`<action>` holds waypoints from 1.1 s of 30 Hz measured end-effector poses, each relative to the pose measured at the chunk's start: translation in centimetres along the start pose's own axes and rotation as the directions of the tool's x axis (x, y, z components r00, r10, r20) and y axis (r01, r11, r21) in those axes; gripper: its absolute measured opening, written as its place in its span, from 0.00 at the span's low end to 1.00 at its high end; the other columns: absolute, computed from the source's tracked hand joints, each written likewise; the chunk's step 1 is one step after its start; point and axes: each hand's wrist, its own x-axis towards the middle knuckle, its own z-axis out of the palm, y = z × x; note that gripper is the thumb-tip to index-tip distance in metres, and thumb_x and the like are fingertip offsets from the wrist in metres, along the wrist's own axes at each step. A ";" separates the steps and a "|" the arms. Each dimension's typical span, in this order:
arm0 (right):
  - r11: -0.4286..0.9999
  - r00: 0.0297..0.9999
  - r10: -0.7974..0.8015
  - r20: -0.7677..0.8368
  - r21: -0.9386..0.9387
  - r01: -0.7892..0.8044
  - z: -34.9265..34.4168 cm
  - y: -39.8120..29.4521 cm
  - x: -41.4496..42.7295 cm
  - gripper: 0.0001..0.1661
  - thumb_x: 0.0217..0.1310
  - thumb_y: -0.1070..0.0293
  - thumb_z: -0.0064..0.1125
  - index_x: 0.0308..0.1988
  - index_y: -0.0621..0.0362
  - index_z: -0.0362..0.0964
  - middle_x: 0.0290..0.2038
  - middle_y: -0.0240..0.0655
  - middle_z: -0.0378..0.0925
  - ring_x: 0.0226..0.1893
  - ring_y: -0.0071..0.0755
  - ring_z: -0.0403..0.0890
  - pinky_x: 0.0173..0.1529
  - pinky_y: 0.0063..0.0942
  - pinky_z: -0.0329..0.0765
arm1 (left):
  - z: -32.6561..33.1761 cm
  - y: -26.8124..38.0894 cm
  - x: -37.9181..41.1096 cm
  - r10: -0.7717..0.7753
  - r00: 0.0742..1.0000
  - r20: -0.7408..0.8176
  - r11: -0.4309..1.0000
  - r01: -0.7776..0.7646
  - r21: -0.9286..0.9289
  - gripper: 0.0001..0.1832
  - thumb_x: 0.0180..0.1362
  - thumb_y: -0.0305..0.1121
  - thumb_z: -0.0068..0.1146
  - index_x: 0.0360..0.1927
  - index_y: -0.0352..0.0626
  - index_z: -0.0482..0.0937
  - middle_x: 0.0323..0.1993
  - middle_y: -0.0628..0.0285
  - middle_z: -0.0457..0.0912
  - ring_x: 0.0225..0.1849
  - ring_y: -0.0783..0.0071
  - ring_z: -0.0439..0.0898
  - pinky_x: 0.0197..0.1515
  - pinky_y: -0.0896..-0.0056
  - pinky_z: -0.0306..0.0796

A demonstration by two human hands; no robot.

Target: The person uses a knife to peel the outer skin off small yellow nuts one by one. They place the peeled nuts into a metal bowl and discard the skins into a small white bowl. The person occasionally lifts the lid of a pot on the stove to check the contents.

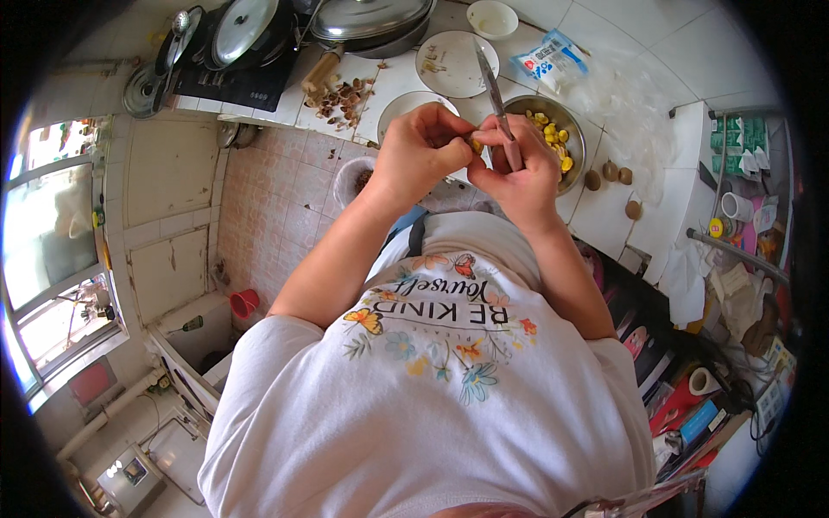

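Note:
My left hand (424, 146) pinches a small yellow peeled nut, seemingly a chestnut (476, 145), between thumb and fingertips. Against its other side press the fingers of my right hand (524, 155), which also grips a paring knife (493, 87) by its pink handle. The blade points up and away from me, clear of the nut. Just behind my right hand is a steel bowl (580, 133) holding several yellow peeled nuts (556, 133), partly hidden by that hand. Several brown unpeeled nuts (609, 171) lie on the white tiles to its right. A white plate (405, 107) is partly covered by my left hand.
Brown shell scraps (346, 100) litter the tiled counter (382, 74) at left. Farther back are a patterned plate (447, 65), a white bowl (492, 19), a blue-white packet (550, 61) and a lidded pan (369, 22). Below the counter stands a lined waste bin (350, 184).

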 end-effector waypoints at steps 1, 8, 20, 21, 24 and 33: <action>1.000 1.000 0.002 -0.008 0.019 -0.002 0.1 0.3 -0.2 0.16 0.38 0.82 0.66 0.32 0.55 0.74 0.36 0.27 0.76 0.18 0.10 0.64 0.22 0.12 0.63 | 0.1 0.0 0.0 0.002 1.000 -0.002 1.000 -0.002 -0.008 0.08 0.51 0.19 0.50 0.36 0.31 0.74 0.35 0.59 0.80 0.38 0.77 0.78 0.45 0.75 0.73; 0.948 0.967 0.247 0.061 0.192 -0.254 -0.4 0.9 -0.5 0.15 0.48 0.78 0.63 0.40 0.57 0.73 0.32 0.22 0.71 0.19 0.09 0.60 0.24 0.11 0.61 | 1.2 -0.7 0.0 0.151 0.977 -0.152 0.988 -0.147 0.036 0.08 0.50 0.20 0.55 0.35 0.30 0.73 0.31 0.60 0.80 0.32 0.78 0.79 0.38 0.77 0.74; 0.841 0.878 0.467 0.105 0.256 -0.477 -0.2 -0.4 0.6 0.13 0.54 0.72 0.63 0.41 0.65 0.73 0.28 0.24 0.76 0.26 0.11 0.71 0.30 0.12 0.68 | 1.4 -0.1 -0.7 0.522 0.852 -0.039 0.660 -0.375 0.651 0.14 0.48 0.19 0.59 0.41 0.33 0.78 0.35 0.61 0.81 0.35 0.77 0.80 0.39 0.74 0.76; 0.869 0.894 0.440 0.085 0.213 -0.447 -0.3 -0.2 0.5 0.13 0.54 0.72 0.63 0.40 0.65 0.74 0.28 0.25 0.77 0.26 0.11 0.72 0.30 0.13 0.69 | 1.4 -0.1 -0.7 0.510 0.860 -0.022 0.659 -0.373 0.653 0.14 0.48 0.19 0.58 0.41 0.33 0.78 0.35 0.61 0.81 0.35 0.77 0.80 0.39 0.74 0.76; 0.937 0.939 0.341 0.038 0.061 -0.343 -0.5 0.1 0.3 0.12 0.51 0.74 0.64 0.38 0.64 0.74 0.25 0.29 0.77 0.25 0.14 0.73 0.30 0.15 0.71 | 1.2 -0.5 -0.6 0.404 0.914 -0.031 0.809 -0.341 0.479 0.13 0.51 0.19 0.57 0.42 0.33 0.79 0.34 0.61 0.82 0.36 0.78 0.80 0.41 0.76 0.76; 0.982 0.981 0.180 0.073 -0.078 -0.174 -0.8 0.1 -0.1 0.12 0.48 0.75 0.64 0.37 0.62 0.75 0.24 0.28 0.74 0.23 0.14 0.70 0.30 0.16 0.69 | 0.8 -0.2 -0.9 0.273 0.960 -0.060 0.916 -0.240 0.321 0.10 0.52 0.18 0.56 0.40 0.28 0.78 0.34 0.59 0.82 0.36 0.77 0.80 0.42 0.77 0.76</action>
